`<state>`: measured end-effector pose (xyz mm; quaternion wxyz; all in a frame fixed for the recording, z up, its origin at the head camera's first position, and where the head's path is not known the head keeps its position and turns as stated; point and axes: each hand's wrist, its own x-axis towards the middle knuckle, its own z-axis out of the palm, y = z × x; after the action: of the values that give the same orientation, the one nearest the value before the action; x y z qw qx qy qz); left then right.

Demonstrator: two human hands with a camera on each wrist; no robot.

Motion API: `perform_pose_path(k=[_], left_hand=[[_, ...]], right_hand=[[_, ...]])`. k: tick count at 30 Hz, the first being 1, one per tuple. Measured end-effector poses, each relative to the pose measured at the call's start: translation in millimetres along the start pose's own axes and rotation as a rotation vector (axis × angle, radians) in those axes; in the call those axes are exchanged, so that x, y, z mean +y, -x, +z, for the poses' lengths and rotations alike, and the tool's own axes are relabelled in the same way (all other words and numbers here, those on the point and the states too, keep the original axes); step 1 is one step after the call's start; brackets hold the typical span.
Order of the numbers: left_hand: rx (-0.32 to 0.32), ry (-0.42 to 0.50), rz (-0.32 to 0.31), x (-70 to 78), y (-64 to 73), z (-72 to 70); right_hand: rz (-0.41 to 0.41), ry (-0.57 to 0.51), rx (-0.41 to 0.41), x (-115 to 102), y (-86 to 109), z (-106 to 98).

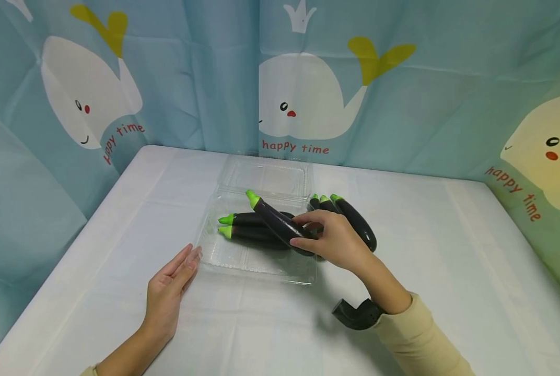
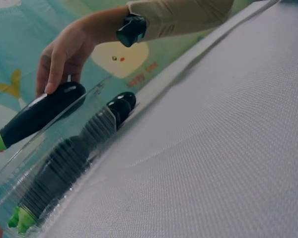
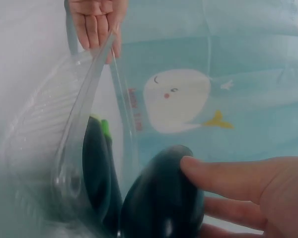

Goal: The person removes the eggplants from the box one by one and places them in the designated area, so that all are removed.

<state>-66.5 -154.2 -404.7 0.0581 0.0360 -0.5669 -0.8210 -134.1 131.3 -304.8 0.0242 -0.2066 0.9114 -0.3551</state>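
Observation:
My right hand point(image 1: 338, 237) holds a dark purple eggplant point(image 1: 280, 222) by its thick end, thumb on one side and fingers on the other. Its green stem points up and left, over a clear plastic clamshell box point(image 1: 242, 263). Two more eggplants lie side by side in the box, green stems to the left; the lower one point(image 1: 254, 237) is nearer me. At the box's front left corner my left hand point(image 1: 169, 292) pinches the rim between thumb and fingers. The right wrist view shows the held eggplant point(image 3: 161, 198) close up, beside the box wall.
Several eggplants point(image 1: 357, 222) lie on the white-covered table point(image 1: 421, 250) just right of the box, partly behind my right hand. The box's lid point(image 1: 263, 176) lies folded back at the far side. A blue curtain point(image 1: 205, 78) with whale prints hangs around the table.

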Motion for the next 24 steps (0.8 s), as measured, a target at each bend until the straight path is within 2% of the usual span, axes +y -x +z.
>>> perform_pose_path(k=[17, 24], left_hand=[[-0.008, -0.011, 0.011, 0.0, 0.8, -0.2], [-0.006, -0.005, 0.009, 0.2, 0.8, 0.2]], right_hand=[[0.111, -0.066, 0.045, 12.8, 7.0, -23.3], [0.165, -0.025, 0.080, 19.6, 12.5, -35.3]])
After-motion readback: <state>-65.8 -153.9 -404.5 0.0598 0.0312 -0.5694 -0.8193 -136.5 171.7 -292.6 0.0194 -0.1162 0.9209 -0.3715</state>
